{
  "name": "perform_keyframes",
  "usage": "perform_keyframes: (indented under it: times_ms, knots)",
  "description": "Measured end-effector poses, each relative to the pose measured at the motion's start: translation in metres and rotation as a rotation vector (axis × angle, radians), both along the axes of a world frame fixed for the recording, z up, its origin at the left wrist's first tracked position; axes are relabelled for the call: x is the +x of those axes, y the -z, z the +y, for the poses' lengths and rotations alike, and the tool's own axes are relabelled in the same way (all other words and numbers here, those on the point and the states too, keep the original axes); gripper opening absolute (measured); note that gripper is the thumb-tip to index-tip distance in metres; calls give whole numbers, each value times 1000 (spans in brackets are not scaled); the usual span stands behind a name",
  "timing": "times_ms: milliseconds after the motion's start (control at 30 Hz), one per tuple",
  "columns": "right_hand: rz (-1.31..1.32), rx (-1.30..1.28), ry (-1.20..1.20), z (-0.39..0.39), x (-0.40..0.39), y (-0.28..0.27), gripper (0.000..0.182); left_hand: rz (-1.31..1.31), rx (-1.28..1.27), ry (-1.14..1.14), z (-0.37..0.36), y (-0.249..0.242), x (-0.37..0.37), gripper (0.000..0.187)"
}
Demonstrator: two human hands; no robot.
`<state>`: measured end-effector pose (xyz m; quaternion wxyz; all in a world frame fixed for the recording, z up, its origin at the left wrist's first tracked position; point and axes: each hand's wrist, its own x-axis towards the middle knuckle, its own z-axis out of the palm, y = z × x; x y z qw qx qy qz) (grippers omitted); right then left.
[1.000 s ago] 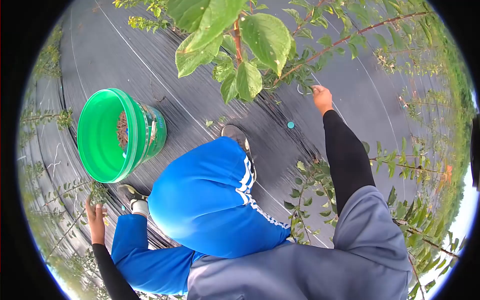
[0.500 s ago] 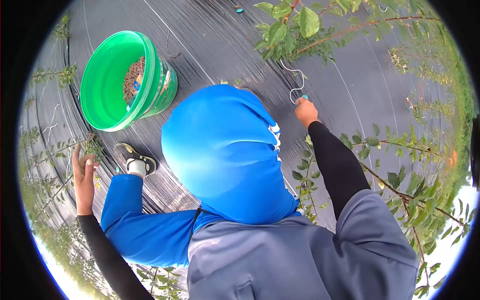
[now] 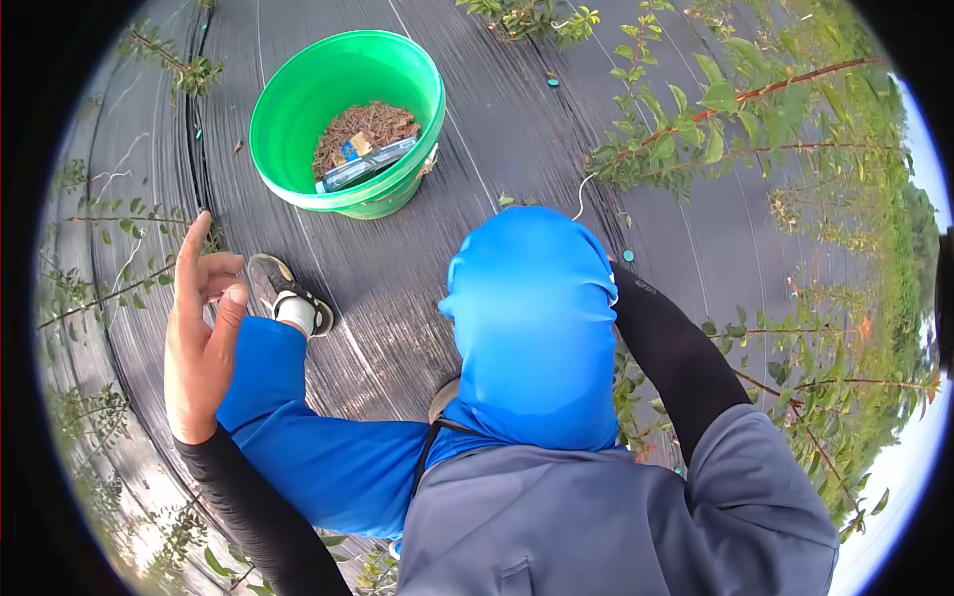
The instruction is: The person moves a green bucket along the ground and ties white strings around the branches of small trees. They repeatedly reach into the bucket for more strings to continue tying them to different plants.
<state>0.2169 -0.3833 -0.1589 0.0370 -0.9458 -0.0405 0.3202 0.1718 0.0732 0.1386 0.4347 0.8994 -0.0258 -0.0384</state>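
My left hand (image 3: pixel 204 333) is raised at the left over the dark ground sheet, beside my blue trouser leg. Its index finger points up, the other fingers curl loosely and the thumb stands apart; nothing is in it. My right arm in a black sleeve (image 3: pixel 664 323) reaches down beside my bent blue knee (image 3: pixel 532 318), which hides the right hand and its fingers. Close to that wrist lies a small round teal piece (image 3: pixel 628 255) on the sheet. A thin white tube (image 3: pixel 583 194) curves from the leafy branches down behind the knee.
A green bucket (image 3: pixel 273 149) stands ahead on the black ground sheet (image 3: pixel 507 109), holding dry brown bits and a flat packet (image 3: pixel 368 165). Leafy branches (image 3: pixel 715 99) reach in from the right, with smaller ones (image 3: pixel 109 219) at left. My shoe (image 3: pixel 288 293) rests near the bucket.
My view has shifted, so the bucket appears farther right and higher. My right hand, earlier pinching beside the white tube, has gone behind the knee. My left hand appears larger and stays open.
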Motion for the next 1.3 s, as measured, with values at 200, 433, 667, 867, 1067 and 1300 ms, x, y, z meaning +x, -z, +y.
perform_keyframes:
  times_ms: [200, 433, 667, 867, 1067, 1300]
  knots:
    - [-235, -174, -264, 94, 160, -132, 20, -10, 101, -60, 13, 0, -1, 65]
    - [-480, -689, -308, 25, 378, -159, 26, 174, 220, -155, 32, 12, 20, 73]
    - [-505, -591, 207, -127, 461, -89, 42, 262, 365, -74, 57, 44, 57, 55]
    - [-1256, 115, 444, -69, 347, -61, 68, 235, 340, -37, 41, 34, 80, 61]
    - [-657, -354, 230, -16, 202, -12, 47, 287, 304, -8, 24, 24, 85, 56]
    - [-49, -769, 161, -51, 189, 24, 62, 384, 317, -15, 9, 24, 88, 53]
